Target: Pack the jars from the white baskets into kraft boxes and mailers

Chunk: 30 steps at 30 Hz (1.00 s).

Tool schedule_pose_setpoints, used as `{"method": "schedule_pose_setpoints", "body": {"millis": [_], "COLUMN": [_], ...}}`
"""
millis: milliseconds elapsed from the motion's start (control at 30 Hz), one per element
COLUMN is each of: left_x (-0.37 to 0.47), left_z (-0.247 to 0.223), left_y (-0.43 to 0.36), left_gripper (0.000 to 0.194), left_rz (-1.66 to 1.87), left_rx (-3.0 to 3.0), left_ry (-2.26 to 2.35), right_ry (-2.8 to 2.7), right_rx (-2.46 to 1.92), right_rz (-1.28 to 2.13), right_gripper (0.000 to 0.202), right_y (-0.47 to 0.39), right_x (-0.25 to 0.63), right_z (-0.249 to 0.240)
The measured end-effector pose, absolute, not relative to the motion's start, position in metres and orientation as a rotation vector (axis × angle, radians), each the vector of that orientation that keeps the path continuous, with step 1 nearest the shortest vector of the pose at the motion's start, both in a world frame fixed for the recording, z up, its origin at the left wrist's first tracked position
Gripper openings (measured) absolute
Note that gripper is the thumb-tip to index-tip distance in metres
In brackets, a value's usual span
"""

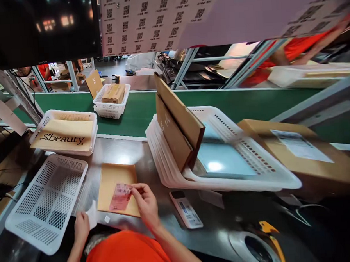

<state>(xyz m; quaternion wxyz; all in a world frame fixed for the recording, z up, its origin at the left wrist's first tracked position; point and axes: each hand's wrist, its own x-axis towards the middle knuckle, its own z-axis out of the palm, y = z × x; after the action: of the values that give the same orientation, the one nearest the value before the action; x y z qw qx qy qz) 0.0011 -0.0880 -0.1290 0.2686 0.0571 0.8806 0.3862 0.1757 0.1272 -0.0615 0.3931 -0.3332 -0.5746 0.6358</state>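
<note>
Between the thumb and fingers of my right hand [146, 205] is the upper right corner of a pink printed slip [120, 197]. The slip lies over a tan padded envelope [107, 179], flat on the metal table in front of me. My left hand [81, 226] is closed on a crumpled piece of white paper [92, 214], just left of the envelope's lower corner. A tiny white scrap [107, 219] rests by the envelope's near edge.
An open white basket [78, 167] stands left; behind it another basket [94, 142] holds a "beauty" envelope. Stacked baskets [155, 147] with cardboard and pale blue boxes stand right, near a carton [257, 132]. A phone-like device [186, 209] and a scanner [251, 250] lie nearby. Behind runs a green conveyor [141, 109].
</note>
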Motion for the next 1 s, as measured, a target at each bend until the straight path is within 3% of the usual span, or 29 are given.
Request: {"method": "schedule_pose_setpoints", "body": {"millis": [133, 333, 567, 833, 1000], "left_x": [0.007, 0.016, 0.024, 0.041, 0.043], "left_z": [-0.147, -0.15, -0.162, -0.208, -0.214], "left_y": [-0.128, -0.127, -0.072, -0.039, -0.04], "left_gripper": [0.017, 0.024, 0.012, 0.021, 0.018], "left_rz": [0.911, 0.359, 0.347, 0.064, 0.144], "left_rx": [0.251, 0.928, 1.705, 1.834, 1.606], "left_ry": [2.421, 2.273, 2.079, 1.694, 1.723], "right_ry": [-1.323, -1.396, -1.665, -2.172, -2.614], "right_rx": [-1.045, -1.099, -1.131, -0.914, -0.375], "right_rz": [1.693, 1.727, 1.535, 1.215, 1.183], "right_gripper": [0.044, 0.038, 0.041, 0.054, 0.052], "right_y": [0.146, 0.149, 0.153, 0.144, 0.131], "right_x": [0.153, 0.136, 0.123, 0.14, 0.157], "right_z": [-0.12, -0.182, -0.235, -0.254, -0.242]}}
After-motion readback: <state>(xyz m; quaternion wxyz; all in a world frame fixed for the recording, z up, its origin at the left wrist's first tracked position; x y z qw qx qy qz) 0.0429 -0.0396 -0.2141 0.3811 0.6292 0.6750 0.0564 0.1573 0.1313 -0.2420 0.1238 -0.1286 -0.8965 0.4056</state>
